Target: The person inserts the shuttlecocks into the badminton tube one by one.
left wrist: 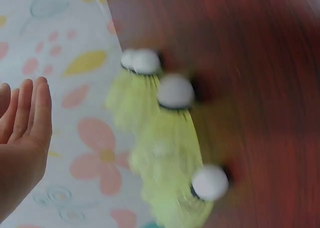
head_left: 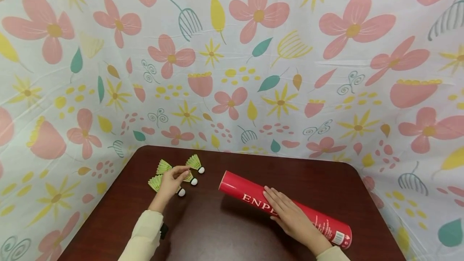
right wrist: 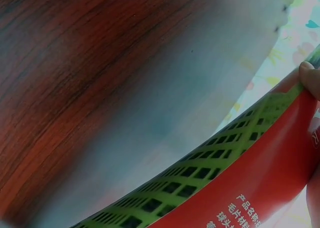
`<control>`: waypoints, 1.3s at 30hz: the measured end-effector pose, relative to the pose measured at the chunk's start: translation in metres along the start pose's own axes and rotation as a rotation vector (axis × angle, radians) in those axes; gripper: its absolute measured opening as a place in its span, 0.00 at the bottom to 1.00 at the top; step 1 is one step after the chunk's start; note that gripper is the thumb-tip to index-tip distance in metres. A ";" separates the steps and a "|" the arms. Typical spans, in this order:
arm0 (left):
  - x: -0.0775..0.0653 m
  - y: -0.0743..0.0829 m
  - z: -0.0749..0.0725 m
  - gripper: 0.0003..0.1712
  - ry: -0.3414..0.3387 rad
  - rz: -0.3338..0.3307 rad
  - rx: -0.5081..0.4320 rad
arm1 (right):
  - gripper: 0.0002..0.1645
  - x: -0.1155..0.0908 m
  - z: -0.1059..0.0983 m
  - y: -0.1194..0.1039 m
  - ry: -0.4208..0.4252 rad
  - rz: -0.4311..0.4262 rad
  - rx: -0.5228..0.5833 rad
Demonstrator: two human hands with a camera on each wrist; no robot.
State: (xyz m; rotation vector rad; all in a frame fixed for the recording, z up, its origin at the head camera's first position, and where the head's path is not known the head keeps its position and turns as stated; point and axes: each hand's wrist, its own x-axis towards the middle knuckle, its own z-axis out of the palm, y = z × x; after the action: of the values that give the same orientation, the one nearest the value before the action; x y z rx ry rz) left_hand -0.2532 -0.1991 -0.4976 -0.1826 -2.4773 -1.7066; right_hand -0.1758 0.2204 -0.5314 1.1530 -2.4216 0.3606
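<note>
Several yellow-green shuttlecocks (head_left: pixel 195 162) with white heads lie at the left of the table, close together. Over them hovers my left hand (head_left: pixel 170 181), fingers loosely bent and nothing held. In the left wrist view the same hand (left wrist: pixel 30 123) shows straight fingers, apart from the blurred shuttlecocks (left wrist: pixel 172 133). My right hand (head_left: pixel 291 217) grips a long red shuttlecock tube (head_left: pixel 239 188) around its middle. The tube slants from upper left to lower right, with a shadow under its left end. Its green checked side (right wrist: pixel 195 170) and the thumb (right wrist: pixel 310 78) show in the right wrist view.
A dark brown wooden table (head_left: pixel 217 237) with rounded far corners carries everything. Floral cloth (head_left: pixel 232 71) hangs right behind its far edge and along both sides. White lettering and a barcode label (head_left: pixel 338 237) mark the tube.
</note>
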 end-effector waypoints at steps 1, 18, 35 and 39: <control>0.000 -0.004 -0.006 0.15 0.016 -0.007 0.017 | 0.43 0.000 0.000 0.000 0.001 -0.002 0.000; -0.009 -0.042 -0.049 0.20 0.103 -0.108 0.244 | 0.48 0.000 -0.001 0.002 -0.005 0.005 -0.003; -0.016 -0.051 -0.039 0.10 0.051 -0.068 0.372 | 0.37 0.003 -0.003 0.001 -0.001 0.003 -0.003; -0.017 -0.052 -0.039 0.07 0.066 -0.072 0.376 | 0.37 0.002 -0.003 0.001 0.000 0.004 -0.007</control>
State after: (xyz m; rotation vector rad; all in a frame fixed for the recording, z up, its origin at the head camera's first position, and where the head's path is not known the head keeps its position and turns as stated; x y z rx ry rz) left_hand -0.2435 -0.2544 -0.5346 0.0018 -2.7222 -1.2116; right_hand -0.1775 0.2209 -0.5275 1.1452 -2.4231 0.3526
